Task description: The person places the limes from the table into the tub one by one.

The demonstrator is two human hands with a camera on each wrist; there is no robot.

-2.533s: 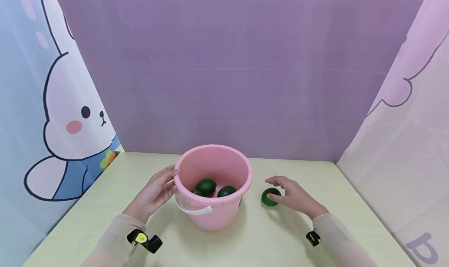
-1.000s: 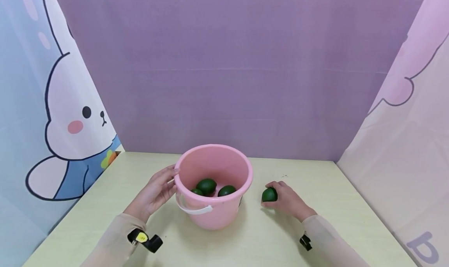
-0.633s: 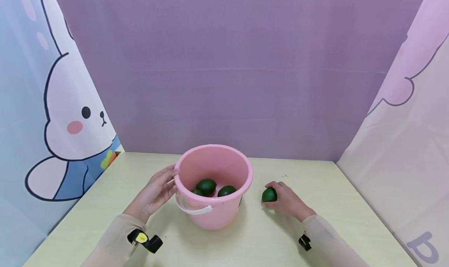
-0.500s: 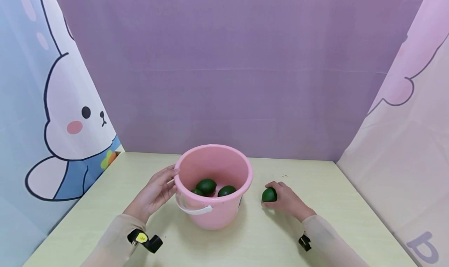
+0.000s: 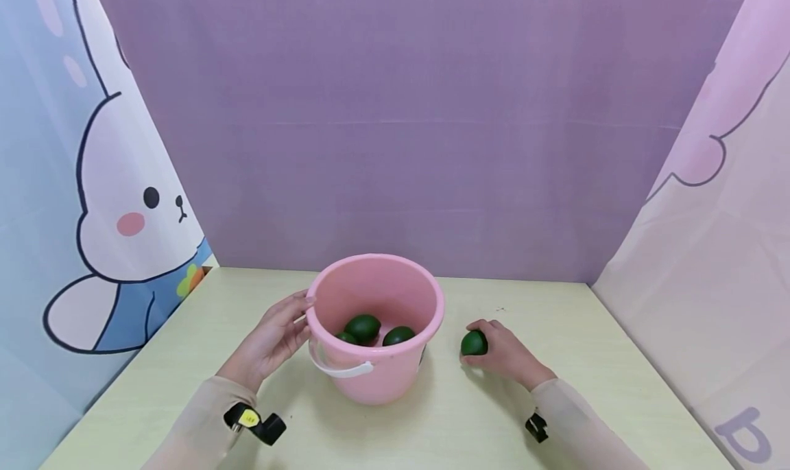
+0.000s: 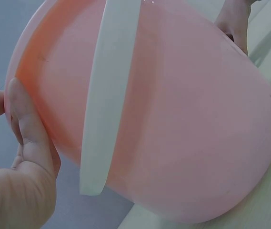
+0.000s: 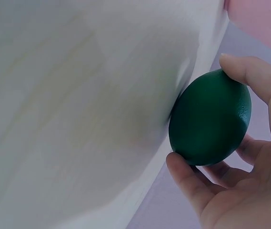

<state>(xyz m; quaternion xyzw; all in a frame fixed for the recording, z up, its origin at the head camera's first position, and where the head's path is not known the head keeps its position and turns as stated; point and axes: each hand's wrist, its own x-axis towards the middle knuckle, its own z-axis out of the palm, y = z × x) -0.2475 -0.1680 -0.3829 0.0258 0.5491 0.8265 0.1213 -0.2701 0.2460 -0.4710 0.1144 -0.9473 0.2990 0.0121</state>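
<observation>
A pink bucket (image 5: 376, 370) stands upright on the table, its white handle (image 5: 345, 370) hanging down at the front left. My left hand (image 5: 274, 339) pinches the bucket's left rim; in the left wrist view the thumb (image 6: 25, 109) lies along the outer wall just under the edge. Inside are three dark green limes, among them a large one (image 5: 363, 328) and one to its right (image 5: 399, 335). Right of the bucket, my right hand (image 5: 507, 353) grips another lime (image 7: 211, 119) between thumb and fingertips, the fruit right at the tabletop.
The pale wooden table (image 5: 382, 442) ends at a purple cloth backdrop (image 5: 401, 134). Printed curtains flank it, with a cartoon rabbit (image 5: 136, 182) on the left one. Black wrist cameras sit on both sleeves, the left (image 5: 256, 422) bearing a yellow label.
Earlier my right hand hovered with spread fingers over the lime. It lowered and took hold of the fruit, and has stayed still since. My left hand and the bucket have not moved.
</observation>
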